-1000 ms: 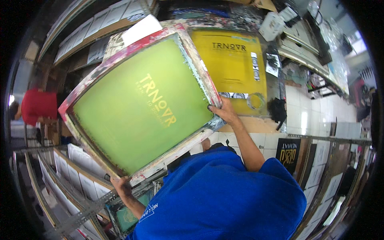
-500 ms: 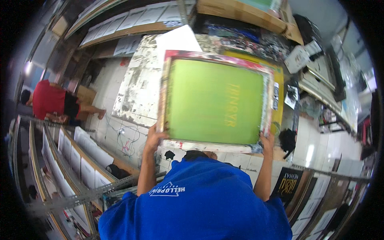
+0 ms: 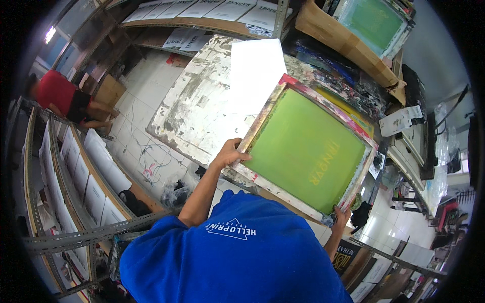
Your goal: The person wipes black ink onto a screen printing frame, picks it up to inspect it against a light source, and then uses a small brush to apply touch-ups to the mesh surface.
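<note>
A screen-printing frame (image 3: 308,151) with green mesh and a paint-stained rim is held in front of me, its near edge toward my body. Faint yellowish lettering shows in the mesh. My left hand (image 3: 231,154) grips the frame's near left corner, thumb over the rim. At the near right corner, my right hand (image 3: 342,218) is closed on the frame. Beneath and beyond it is a worktable (image 3: 174,118) with a worn, paint-spotted white top. A white sheet of paper (image 3: 257,73) lies on the table, just left of the frame's far corner.
Racks with white printed sheets (image 3: 93,177) stand at left, and another shelf (image 3: 202,22) is at the back. A cardboard box (image 3: 348,45) holding another screen (image 3: 374,25) sits far right. A person in red (image 3: 58,93) bends at far left. Cables (image 3: 146,154) lie on the floor.
The view has swung round. The screen frame, in both hands, now appears farther right and turned clockwise, and more of the table and paper shows at its left.
</note>
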`<state>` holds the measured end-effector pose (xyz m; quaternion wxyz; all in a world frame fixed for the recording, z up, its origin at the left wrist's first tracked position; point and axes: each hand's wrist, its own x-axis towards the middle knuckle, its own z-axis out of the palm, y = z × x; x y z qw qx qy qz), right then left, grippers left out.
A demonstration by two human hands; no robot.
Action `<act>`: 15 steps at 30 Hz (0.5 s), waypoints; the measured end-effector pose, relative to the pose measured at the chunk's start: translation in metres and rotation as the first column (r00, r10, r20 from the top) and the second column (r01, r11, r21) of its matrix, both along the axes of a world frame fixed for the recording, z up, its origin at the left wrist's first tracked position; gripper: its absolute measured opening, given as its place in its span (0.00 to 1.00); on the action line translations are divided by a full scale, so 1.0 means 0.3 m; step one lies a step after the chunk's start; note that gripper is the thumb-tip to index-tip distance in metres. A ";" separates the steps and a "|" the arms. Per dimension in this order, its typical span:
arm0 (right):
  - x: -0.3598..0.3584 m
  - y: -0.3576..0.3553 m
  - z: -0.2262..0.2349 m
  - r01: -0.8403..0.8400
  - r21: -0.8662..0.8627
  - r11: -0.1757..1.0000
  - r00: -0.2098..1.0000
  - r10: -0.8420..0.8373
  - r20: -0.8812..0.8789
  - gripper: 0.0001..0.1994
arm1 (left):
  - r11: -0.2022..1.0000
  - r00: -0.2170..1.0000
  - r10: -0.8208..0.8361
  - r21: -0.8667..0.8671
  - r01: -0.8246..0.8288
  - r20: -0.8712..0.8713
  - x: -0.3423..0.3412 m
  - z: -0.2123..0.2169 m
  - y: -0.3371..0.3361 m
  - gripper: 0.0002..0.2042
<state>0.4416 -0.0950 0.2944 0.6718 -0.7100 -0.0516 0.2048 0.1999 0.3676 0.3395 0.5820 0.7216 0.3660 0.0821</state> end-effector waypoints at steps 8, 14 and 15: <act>-0.093 0.004 -0.052 0.139 -0.009 0.990 0.989 -0.139 -0.046 0.22 | 0.751 0.824 0.565 0.439 -0.493 -0.039 0.212 -0.137 0.337 0.30; -0.116 0.011 -0.061 0.254 -0.095 0.962 0.965 -0.259 -0.042 0.24 | 0.668 0.511 0.731 0.626 -0.402 -0.453 0.455 -0.029 0.436 0.38; -0.127 0.034 -0.039 0.254 -0.091 0.963 0.966 -0.257 -0.022 0.22 | 0.656 0.486 0.738 0.667 -0.354 -0.468 0.481 -0.039 0.433 0.38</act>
